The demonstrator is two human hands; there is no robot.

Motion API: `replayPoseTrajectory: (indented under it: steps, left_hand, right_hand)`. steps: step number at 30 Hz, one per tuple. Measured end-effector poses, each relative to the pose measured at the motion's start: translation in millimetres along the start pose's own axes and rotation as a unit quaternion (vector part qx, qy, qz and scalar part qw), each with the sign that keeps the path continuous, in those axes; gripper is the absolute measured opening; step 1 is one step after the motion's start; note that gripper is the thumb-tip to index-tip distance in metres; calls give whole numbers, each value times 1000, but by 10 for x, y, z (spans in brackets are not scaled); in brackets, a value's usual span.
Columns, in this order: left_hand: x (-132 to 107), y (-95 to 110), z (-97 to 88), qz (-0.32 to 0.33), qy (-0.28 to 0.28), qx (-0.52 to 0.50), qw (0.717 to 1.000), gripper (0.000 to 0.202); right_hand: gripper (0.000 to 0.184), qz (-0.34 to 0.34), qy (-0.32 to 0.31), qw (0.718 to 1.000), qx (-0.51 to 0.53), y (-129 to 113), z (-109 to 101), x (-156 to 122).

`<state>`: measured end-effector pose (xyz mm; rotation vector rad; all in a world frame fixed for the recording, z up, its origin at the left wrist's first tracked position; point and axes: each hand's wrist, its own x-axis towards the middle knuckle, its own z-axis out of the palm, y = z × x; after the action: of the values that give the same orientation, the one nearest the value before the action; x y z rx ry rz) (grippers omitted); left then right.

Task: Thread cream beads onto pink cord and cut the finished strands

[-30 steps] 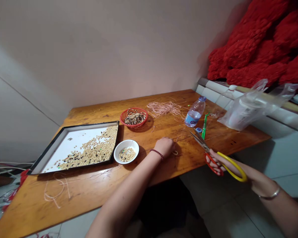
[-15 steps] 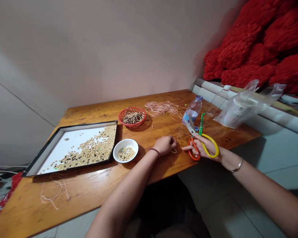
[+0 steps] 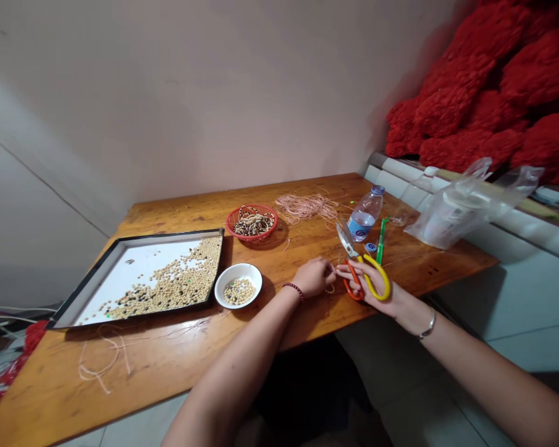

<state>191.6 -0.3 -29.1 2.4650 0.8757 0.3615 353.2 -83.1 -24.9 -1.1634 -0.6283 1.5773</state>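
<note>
Scissors (image 3: pixel 347 243) gripped in the right hand (image 3: pixel 370 279) are held beside the left hand (image 3: pixel 313 277), pinched closed on something unclear.

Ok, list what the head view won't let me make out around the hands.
Head view only:
- Whether the left hand pinches anything: its own fingers hide that.
- The small item by those fingers: too small to identify.
- The scissors' pivot: hidden by the right hand.
- The plastic bag's contents: blurred by the film.
</note>
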Motion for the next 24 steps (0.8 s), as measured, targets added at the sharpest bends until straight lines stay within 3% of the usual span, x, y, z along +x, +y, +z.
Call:
replayPoseTrajectory:
  steps: [5,8,12,14,15,17,19,24]
  left_hand:
    - [26,67,-38,-16,-4,-3,1000,20]
    - [-142,245,-335,-28,5,-26,999,23]
    - [-797,541,-1022,-13,157,-24,987,25]
    - [-1201,603,-1279,-58,200,23,978,23]
    - [-1383,601,-1342,-80,195,49,976,22]
    - [-1669,540,-1314,-140,143,102,974,20]
    - [-1834,429,-1127,-183,64,140,971,20]
    - [-1910,157,-580,-233,-12,178,956,24]
  right_hand:
    - [15,2,31,1000,0,2,61,-19]
    - [13,-7,51,999,-10,-2,92,-30]
    - [10,-11,58,998,-27,-16,88,-57]
    - [9,-13,61,998,-31,-17,76,-72]
    - [9,-14,61,998,-31,-15,70,-78]
    - [8,-17,63,997,-30,-5,61,-89]
    - [9,-19,62,998,-29,8,55,-94]
    - [9,-11,60,998,-19,34,54,-98]
